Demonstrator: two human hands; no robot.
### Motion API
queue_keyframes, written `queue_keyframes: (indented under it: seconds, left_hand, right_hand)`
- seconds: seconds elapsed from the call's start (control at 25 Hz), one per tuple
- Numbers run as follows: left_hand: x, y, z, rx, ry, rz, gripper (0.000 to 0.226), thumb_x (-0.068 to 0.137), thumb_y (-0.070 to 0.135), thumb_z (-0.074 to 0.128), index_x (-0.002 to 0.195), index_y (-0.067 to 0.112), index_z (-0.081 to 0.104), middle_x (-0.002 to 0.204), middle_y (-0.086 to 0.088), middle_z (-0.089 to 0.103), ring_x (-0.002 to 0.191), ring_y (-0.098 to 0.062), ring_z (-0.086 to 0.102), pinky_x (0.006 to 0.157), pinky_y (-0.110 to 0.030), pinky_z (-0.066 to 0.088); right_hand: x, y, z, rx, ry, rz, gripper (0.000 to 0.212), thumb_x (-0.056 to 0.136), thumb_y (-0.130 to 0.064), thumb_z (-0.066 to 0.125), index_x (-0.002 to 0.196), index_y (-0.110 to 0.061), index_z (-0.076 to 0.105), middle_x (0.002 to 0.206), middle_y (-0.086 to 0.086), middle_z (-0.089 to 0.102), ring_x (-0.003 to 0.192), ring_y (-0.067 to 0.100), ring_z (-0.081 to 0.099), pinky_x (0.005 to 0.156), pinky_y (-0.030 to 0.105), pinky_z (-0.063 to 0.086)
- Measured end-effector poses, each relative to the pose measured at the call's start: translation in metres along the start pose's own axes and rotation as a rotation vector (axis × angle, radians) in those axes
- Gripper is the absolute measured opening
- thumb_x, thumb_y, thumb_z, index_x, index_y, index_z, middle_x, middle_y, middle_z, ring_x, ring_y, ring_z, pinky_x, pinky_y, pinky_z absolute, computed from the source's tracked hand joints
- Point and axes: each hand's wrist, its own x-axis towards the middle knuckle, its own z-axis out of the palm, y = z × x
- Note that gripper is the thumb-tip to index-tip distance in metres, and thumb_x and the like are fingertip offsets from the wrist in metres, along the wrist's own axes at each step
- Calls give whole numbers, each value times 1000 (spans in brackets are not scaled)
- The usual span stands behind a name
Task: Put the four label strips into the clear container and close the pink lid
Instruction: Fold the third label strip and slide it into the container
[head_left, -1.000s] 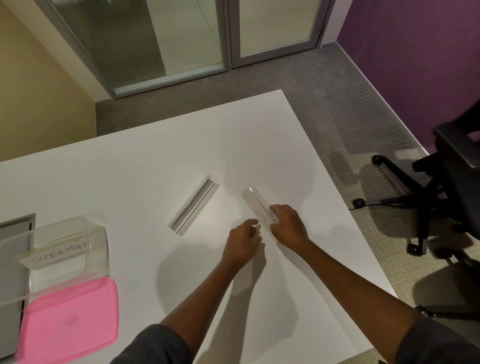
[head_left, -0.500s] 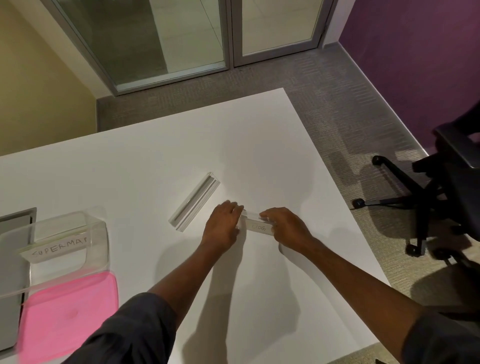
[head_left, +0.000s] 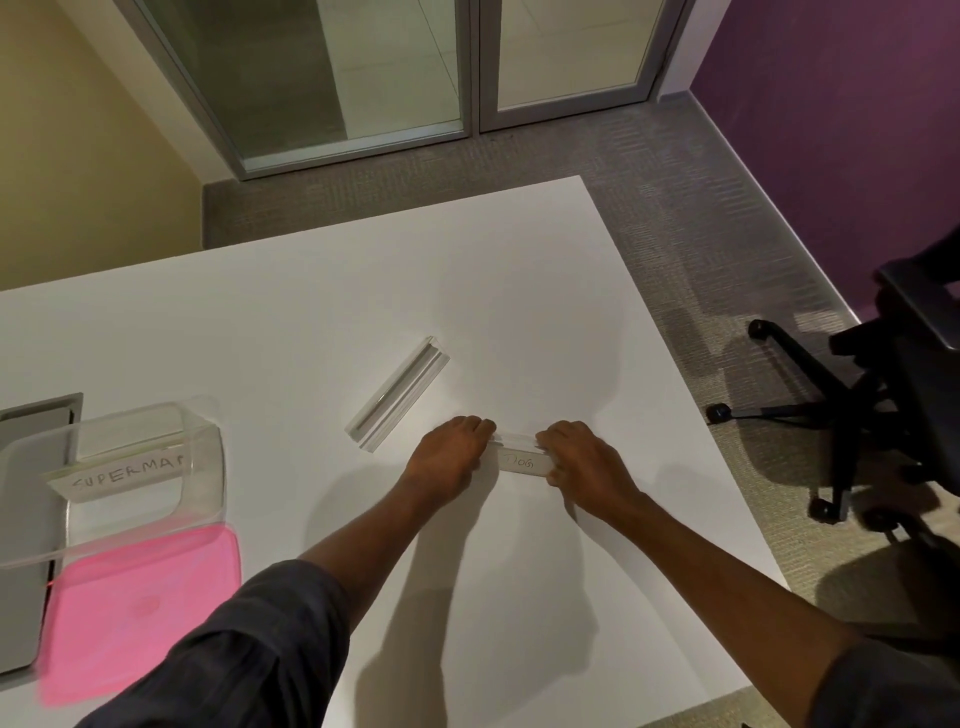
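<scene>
Notably, my left hand and right hand each pinched one end of a handwritten label strip near the table's right edge.

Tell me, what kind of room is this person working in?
Most likely an office or small meeting room: a large white table, a black wheeled office chair beside it, grey carpet and glass doors with metal frames.

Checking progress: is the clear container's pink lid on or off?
Off. The pink lid lies flat on the table, beside the open clear container.
</scene>
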Motion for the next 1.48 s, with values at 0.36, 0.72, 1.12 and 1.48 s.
queue_keyframes:
  seconds: [0.36, 0.72, 1.12, 1.48]
  left_hand:
    - [-69, -60, -19, 1, 30, 46, 41, 87, 5, 65, 127, 12, 62, 118, -4, 68, 108, -28, 65, 67, -43, 55]
    - [-195, -172, -60, 8, 208, -67, 54, 81, -2, 75, 131, 17, 66, 119, -2, 73, 104, -29, 70, 67, -40, 59]
    - [-326, -314, -112, -34, 300, -220, 70, 79, -13, 75, 139, 22, 69, 126, 2, 74, 80, -10, 76, 67, -28, 54]
    - [-351, -393, -99, 22, 284, -305, 51, 74, -12, 78, 117, 15, 81, 90, -4, 80, 83, -25, 76, 65, -31, 57]
  right_hand:
    - [0, -86, -14, 32, -14, -95, 59, 74, -1, 80, 132, -7, 68, 126, 8, 69, 116, 32, 63, 80, 47, 60]
    - [42, -236, -9, -9, -42, -272, 55, 85, -14, 76, 138, -23, 64, 135, -4, 64, 129, 22, 54, 90, 39, 57]
    - [109, -423, 26, -6, -76, -460, 60, 85, -16, 82, 141, -22, 61, 136, -1, 64, 128, 24, 54, 88, 42, 56]
    - [161, -503, 68, -88, -234, -426, 59, 82, -20, 84, 137, -18, 63, 130, 3, 65, 120, 28, 61, 87, 43, 57]
